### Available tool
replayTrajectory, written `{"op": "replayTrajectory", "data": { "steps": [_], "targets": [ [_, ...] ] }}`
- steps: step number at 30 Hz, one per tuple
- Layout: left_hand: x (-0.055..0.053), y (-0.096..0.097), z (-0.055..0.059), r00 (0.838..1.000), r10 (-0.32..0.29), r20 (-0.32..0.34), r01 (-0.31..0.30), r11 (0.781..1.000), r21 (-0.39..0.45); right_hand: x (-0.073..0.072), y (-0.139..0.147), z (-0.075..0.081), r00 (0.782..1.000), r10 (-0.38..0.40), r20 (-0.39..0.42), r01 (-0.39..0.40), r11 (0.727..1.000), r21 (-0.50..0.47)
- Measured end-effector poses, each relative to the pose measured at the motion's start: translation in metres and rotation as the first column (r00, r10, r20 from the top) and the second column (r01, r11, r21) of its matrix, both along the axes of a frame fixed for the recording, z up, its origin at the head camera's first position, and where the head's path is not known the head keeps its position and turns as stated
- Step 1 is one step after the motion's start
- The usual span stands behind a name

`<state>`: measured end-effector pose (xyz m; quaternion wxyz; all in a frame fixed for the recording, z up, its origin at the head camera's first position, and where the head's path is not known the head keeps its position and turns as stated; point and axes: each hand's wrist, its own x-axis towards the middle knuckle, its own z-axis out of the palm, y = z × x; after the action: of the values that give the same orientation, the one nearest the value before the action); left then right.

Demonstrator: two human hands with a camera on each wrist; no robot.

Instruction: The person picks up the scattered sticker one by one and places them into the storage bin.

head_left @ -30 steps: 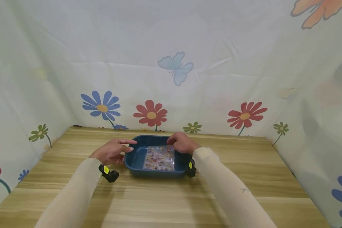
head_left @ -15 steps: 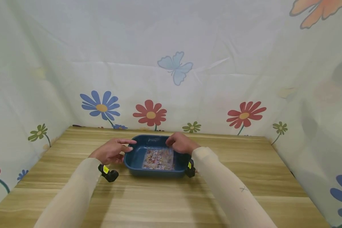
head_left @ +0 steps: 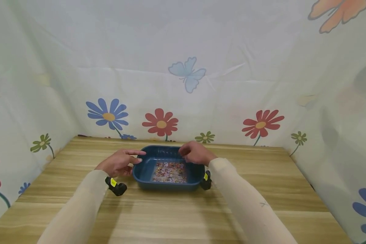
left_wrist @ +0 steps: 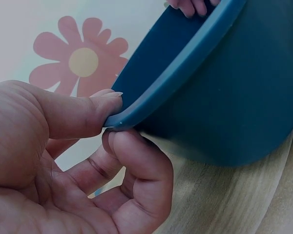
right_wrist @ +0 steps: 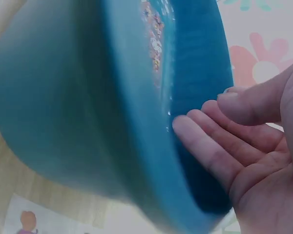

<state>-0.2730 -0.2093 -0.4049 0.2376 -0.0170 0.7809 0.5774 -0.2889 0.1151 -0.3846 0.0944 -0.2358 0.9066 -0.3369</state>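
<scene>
A dark blue plastic basin (head_left: 168, 186) stands on the wooden table. On its floor lies a flat clear bag (head_left: 169, 172) full of small multicoloured pieces, like jigsaw pieces. My left hand (head_left: 119, 162) pinches the basin's left rim; in the left wrist view the thumb (left_wrist: 83, 114) lies over the rim and curled fingers (left_wrist: 141, 165) press from below. Over the right part of the basin is my right hand (head_left: 196, 153). In the right wrist view its loosely bent fingers (right_wrist: 210, 153) reach inside the basin and hold nothing.
The wooden table (head_left: 158, 217) runs back to a white cloth (head_left: 125, 81) printed with flowers and butterflies, which also hangs at both sides. A white printed sheet (right_wrist: 19, 219) lies beside the basin in the right wrist view. Each wrist carries a small black camera (head_left: 117, 187).
The bag's far right corner has left my right hand's fingertips, and the bag has sunk flat onto the basin floor. My left hand stays at the rim.
</scene>
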Motion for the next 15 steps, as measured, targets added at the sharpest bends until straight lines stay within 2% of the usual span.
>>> {"op": "replayTrajectory", "data": {
  "steps": [8, 15],
  "targets": [
    [0.000, -0.001, -0.002, 1.000, -0.005, -0.007, 0.005, 1.000, -0.007, -0.001, 0.011, 0.002, 0.985, -0.018, 0.169, 0.053, 0.977, -0.205],
    [-0.001, 0.000, -0.002, 1.000, 0.000, -0.004, 0.000, 1.000, 0.010, 0.002, 0.026, 0.007, 0.973, -0.053, 0.226, 0.119, 0.950, -0.289]
  ]
}}
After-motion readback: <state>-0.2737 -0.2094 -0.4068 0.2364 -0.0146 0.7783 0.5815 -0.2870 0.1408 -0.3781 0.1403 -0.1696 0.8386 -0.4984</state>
